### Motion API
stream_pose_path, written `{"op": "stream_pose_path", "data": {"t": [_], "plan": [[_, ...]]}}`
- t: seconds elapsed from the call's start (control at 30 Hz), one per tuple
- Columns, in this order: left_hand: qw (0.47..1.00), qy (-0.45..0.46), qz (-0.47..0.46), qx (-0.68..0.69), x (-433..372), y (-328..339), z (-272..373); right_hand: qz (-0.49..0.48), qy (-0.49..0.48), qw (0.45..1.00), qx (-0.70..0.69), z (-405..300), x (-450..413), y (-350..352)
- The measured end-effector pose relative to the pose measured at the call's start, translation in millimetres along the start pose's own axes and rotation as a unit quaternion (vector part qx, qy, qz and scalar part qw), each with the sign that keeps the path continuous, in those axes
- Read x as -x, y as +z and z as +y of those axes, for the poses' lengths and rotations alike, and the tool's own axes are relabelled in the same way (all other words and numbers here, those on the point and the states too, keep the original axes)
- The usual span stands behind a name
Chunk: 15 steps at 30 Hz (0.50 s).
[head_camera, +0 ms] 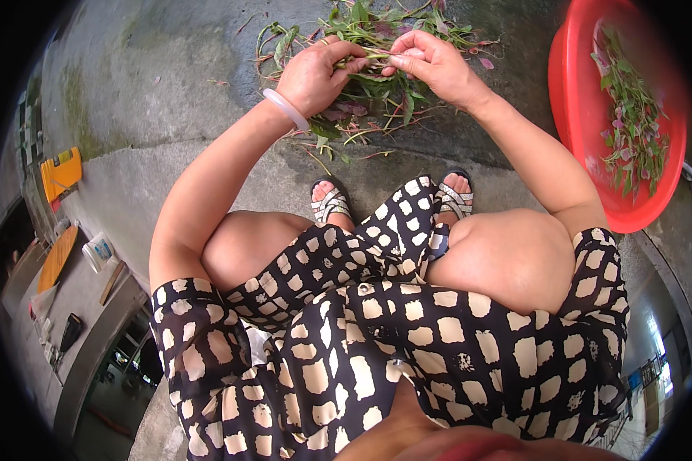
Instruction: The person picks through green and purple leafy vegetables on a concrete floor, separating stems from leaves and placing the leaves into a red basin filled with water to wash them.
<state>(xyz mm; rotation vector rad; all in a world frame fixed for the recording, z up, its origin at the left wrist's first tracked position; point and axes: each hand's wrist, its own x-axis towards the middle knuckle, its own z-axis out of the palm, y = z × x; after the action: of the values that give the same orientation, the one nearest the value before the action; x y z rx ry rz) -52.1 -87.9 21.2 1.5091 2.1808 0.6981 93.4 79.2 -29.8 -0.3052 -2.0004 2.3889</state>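
Note:
My left hand (321,74), with a pale bangle (286,109) at its wrist, grips green and reddish stems at the top middle of the head view. Across from it, my right hand (429,66) pinches the same stems between thumb and fingers. Under and around both hands a loose pile of leafy greens (375,86) with purple-tinged leaves and thin roots lies on the concrete floor. At the right, a red plastic basin (623,216) holds more leafy stems (634,115). Parts of the held stems are hidden by my fingers.
My sandalled feet (331,201) are on the floor just below the pile. A yellow plastic object (61,174) lies at the left. Further down that side are an orange-brown oval board (57,259), a white container (98,252) and a wooden strip (112,283). Stray leaves and stems dot the concrete.

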Motion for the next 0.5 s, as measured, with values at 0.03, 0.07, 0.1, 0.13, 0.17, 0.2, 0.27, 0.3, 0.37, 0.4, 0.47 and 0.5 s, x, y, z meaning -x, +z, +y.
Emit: {"op": "stream_pose_path", "data": {"t": [0.03, 0.07, 0.1, 0.13, 0.17, 0.2, 0.27, 0.3, 0.37, 0.4, 0.47, 0.5], "plan": [[1.000, 0.020, 0.009, 0.011, -0.1, 0.6, 0.3, 0.012, -0.010, 0.999, 0.039, -0.3, 1.0, 1.6], [1.000, 0.021, 0.008, 0.012, 0.2, 1.0, 0.9, 0.023, -0.019, 0.997, 0.078, -0.9, 2.3, 3.6], [1.000, 0.001, -0.012, -0.002, -0.6, -0.9, 4.4, 0.034, -0.029, 0.992, 0.117, -2.5, 3.3, 5.8], [0.999, -0.019, -0.031, -0.016, -1.5, -2.5, 7.3, 0.065, -0.046, 0.985, 0.155, -10.8, 6.9, 10.6], [0.999, -0.018, -0.031, -0.016, -2.4, -3.3, 8.9, 0.066, -0.046, 0.984, 0.156, -9.5, 7.2, 9.8], [0.999, 0.009, -0.024, -0.047, -2.1, -5.2, 10.5, 0.071, -0.087, 0.963, 0.243, -10.1, 6.4, 10.9], [0.996, 0.034, -0.017, -0.079, -1.2, -8.6, 14.0, 0.069, -0.097, 0.932, 0.342, -15.0, 8.1, 14.5], [0.991, 0.046, -0.018, -0.123, -1.5, -8.2, 16.1, 0.069, -0.097, 0.932, 0.342, -13.6, 8.0, 14.0], [0.984, 0.057, -0.019, -0.166, -2.1, -8.1, 19.6, 0.044, -0.125, 0.907, 0.399, -10.0, 6.7, 12.5], [0.981, 0.034, -0.038, -0.186, -2.5, -8.2, 21.2, 0.044, -0.125, 0.908, 0.399, -10.8, 6.1, 13.6], [0.977, 0.015, -0.045, -0.206, -3.7, -6.9, 24.0, 0.034, -0.160, 0.886, 0.433, -13.2, 3.9, 16.3], [0.977, 0.016, -0.045, -0.206, -6.2, -5.0, 16.5, 0.035, -0.160, 0.886, 0.434, -13.5, 3.9, 16.2]]}}
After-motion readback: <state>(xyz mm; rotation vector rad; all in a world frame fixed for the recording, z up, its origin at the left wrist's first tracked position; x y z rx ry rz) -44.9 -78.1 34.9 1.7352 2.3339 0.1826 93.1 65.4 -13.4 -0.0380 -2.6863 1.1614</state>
